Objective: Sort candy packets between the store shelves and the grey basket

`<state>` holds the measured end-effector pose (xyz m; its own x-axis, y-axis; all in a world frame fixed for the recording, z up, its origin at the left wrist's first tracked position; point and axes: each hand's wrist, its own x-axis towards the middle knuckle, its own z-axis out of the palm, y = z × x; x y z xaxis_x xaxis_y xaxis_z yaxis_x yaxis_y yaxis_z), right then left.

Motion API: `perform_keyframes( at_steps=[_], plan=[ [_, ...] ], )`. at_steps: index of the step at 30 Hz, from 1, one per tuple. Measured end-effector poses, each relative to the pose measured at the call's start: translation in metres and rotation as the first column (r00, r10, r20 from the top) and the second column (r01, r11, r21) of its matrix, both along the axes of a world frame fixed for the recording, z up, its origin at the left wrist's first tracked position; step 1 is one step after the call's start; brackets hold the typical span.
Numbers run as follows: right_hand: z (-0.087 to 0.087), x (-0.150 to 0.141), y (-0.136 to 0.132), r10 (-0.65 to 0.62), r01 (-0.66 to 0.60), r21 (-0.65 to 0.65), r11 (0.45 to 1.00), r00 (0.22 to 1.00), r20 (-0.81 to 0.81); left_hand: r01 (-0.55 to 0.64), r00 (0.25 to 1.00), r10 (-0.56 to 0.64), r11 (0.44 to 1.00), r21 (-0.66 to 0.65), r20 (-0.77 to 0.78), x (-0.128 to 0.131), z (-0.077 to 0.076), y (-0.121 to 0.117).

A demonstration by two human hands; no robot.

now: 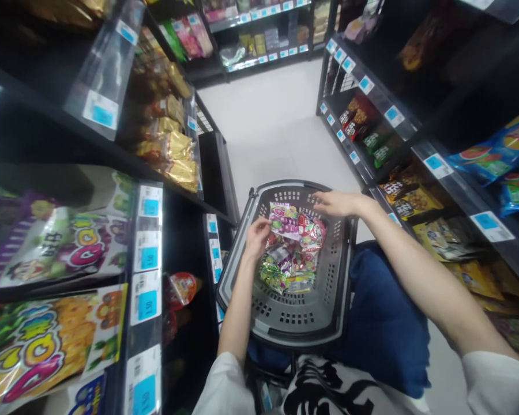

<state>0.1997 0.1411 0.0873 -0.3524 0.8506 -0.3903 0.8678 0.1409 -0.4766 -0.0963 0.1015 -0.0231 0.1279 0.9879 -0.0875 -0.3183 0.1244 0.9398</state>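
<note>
A grey shopping basket point(303, 317) with perforated walls stands in front of my body. Inside lie several small candy bags, among them a purple and white gummy candy bag point(284, 221), a red one point(310, 232) and a green one point(273, 278). My left hand point(258, 236) is inside the basket's left side, thumb and fingers pinched at the left edge of the purple and white gummy candy bag. Over the basket's far right side, my right hand point(335, 203) is open with its fingers stretched out, holding nothing, near the red bag.
Shelves with price tags point(147, 256) line the left, carrying large gummy bags point(56, 340) and gold packets point(179, 153). On the right, a shelf point(458, 190) holds blue snack bags point(501, 153). Pale floor point(268, 127) runs between them to a back shelf point(263, 57).
</note>
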Motion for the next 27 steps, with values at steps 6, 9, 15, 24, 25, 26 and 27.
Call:
perform_keyframes(
  at_steps=[6,9,15,24,25,26,27],
  plan=[
    [0.002,-0.031,0.003,-0.075,0.077,0.001,0.997,0.976,-0.204,-0.026,0.953,0.04,0.998,-0.051,0.301,0.011,0.005,-0.009],
    [0.004,-0.048,0.003,-0.166,0.192,0.027,0.981,0.906,-0.39,0.007,0.941,0.011,0.999,-0.052,0.339,0.014,0.006,-0.013],
    [-0.011,-0.058,0.007,-0.247,0.298,-0.037,0.954,0.708,-0.661,-0.005,0.943,0.031,0.997,-0.08,0.332,0.017,0.01,-0.015],
    [-0.013,-0.058,0.022,-0.301,0.404,0.027,0.914,0.722,-0.623,0.026,0.972,0.026,0.976,-0.217,0.232,0.026,0.006,-0.008],
    [-0.012,-0.059,0.023,-0.312,0.417,0.04,0.908,0.737,-0.599,0.053,0.979,-0.005,0.971,-0.232,0.204,0.029,0.004,-0.009],
    [-0.012,-0.06,0.023,-0.322,0.42,0.042,0.907,0.752,-0.575,0.071,0.984,-0.028,0.968,-0.241,0.176,0.032,0.002,-0.01],
    [-0.011,-0.061,0.024,-0.329,0.416,0.035,0.909,0.765,-0.553,0.075,0.988,-0.04,0.967,-0.243,0.146,0.035,-0.001,-0.012]
  ],
)
